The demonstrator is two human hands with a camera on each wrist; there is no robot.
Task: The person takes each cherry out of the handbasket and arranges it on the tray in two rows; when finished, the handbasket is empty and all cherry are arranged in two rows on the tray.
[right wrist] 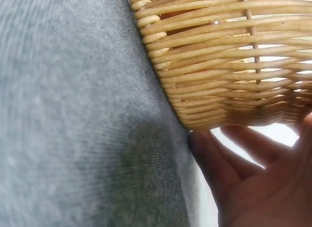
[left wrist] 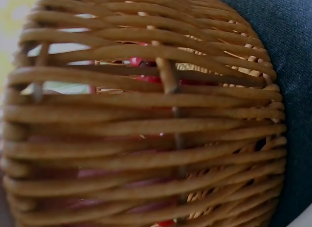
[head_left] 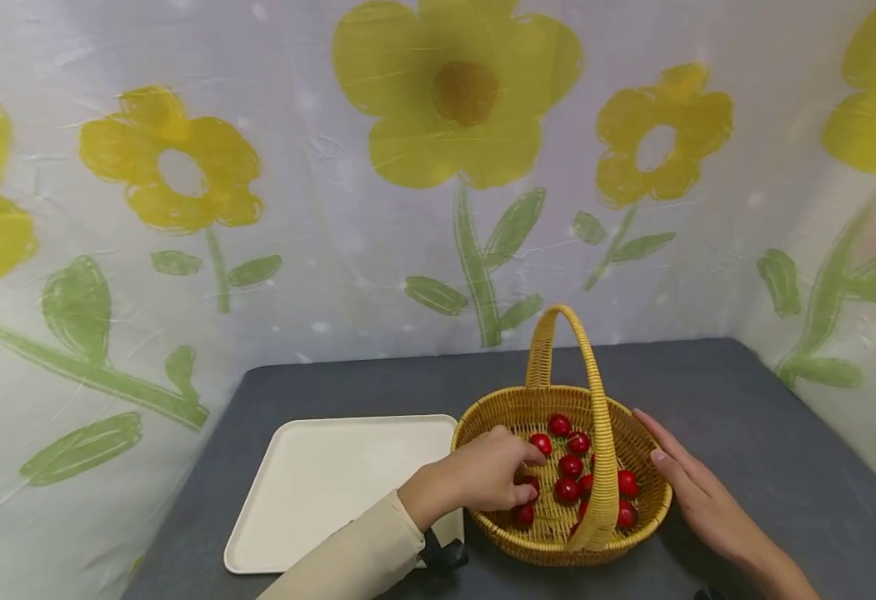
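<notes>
In the head view, my left hand (head_left: 486, 471) reaches over the left rim of the wicker basket (head_left: 528, 547). Its thumb and bent forefinger stand parted, and I see no fruit pinched between them. The red fruits (head_left: 569, 466) lie loose on the basket's floor, the nearest right at those fingertips, the others further right, some beyond the arched handle (head_left: 601, 442). They look round, so I judge that no long axis matters. My left hand is much the nearer; my right hand (head_left: 696, 500) rests outside the basket's right wall, fingers extended, gripping nothing. Left of the basket is the white tray (head_left: 332, 475).

In the left wrist view, the basket's weave fills the frame; red fruit shows through its gaps, but I cannot tell the finger gap there.

In the right wrist view, my right fingertips touch the basket's outside.
</notes>
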